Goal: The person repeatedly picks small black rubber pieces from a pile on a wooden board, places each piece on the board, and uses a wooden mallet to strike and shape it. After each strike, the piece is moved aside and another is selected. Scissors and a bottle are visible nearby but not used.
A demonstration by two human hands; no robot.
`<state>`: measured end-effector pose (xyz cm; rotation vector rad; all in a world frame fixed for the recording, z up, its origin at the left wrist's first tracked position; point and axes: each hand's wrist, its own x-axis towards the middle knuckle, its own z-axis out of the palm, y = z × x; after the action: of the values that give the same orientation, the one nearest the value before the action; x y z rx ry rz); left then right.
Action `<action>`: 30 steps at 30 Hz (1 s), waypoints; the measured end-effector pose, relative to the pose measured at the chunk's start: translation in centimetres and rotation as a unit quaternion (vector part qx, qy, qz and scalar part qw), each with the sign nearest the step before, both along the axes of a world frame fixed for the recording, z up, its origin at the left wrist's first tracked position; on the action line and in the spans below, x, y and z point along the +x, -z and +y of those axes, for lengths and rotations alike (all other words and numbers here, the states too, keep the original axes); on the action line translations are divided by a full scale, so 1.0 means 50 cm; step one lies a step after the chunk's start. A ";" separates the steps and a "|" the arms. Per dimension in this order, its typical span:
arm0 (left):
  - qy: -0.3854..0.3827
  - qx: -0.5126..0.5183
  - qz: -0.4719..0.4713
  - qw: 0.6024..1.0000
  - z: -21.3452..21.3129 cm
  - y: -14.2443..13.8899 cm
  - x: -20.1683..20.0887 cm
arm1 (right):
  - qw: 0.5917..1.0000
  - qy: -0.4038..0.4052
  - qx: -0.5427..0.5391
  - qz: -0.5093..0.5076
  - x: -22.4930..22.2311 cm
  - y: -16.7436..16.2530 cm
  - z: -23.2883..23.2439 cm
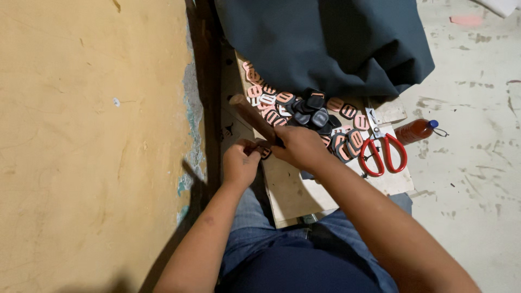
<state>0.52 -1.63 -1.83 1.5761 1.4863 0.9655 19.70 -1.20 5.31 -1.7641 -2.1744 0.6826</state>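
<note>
Gripping a brown wooden-handled tool (254, 118), the right hand (297, 146) is clenched around its lower end; handle is angling up toward 11 o'clock. Left hand (241, 161) is pinching a small dark slotted buckle piece (264, 152), touching the right hand. Both are working over a pale plywood table (290, 190). Pile of orange and black slotted plastic buckles (304, 111) is lying at 12 o'clock, red-handled scissors (382, 149) at 3 o'clock, dark green fabric (325, 43) beyond.
</note>
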 end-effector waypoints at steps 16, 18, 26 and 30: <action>0.027 0.080 0.109 0.990 -0.011 -0.003 0.001 | 0.999 -0.028 -0.020 -0.021 0.004 0.001 0.037; 0.035 0.061 0.065 0.995 -0.011 -0.012 0.001 | 0.998 -0.059 0.003 -0.024 0.009 -0.002 0.033; 0.026 0.064 0.091 0.993 -0.017 -0.021 0.006 | 0.998 -0.055 -0.025 -0.020 0.055 -0.024 -0.008; 0.036 0.072 0.049 0.996 -0.026 -0.019 0.004 | 0.991 0.035 0.026 0.123 0.065 -0.016 -0.065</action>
<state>0.71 -2.94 -0.89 1.7910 1.4424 0.9848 22.96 -4.45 6.11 -1.6258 -1.9414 0.7734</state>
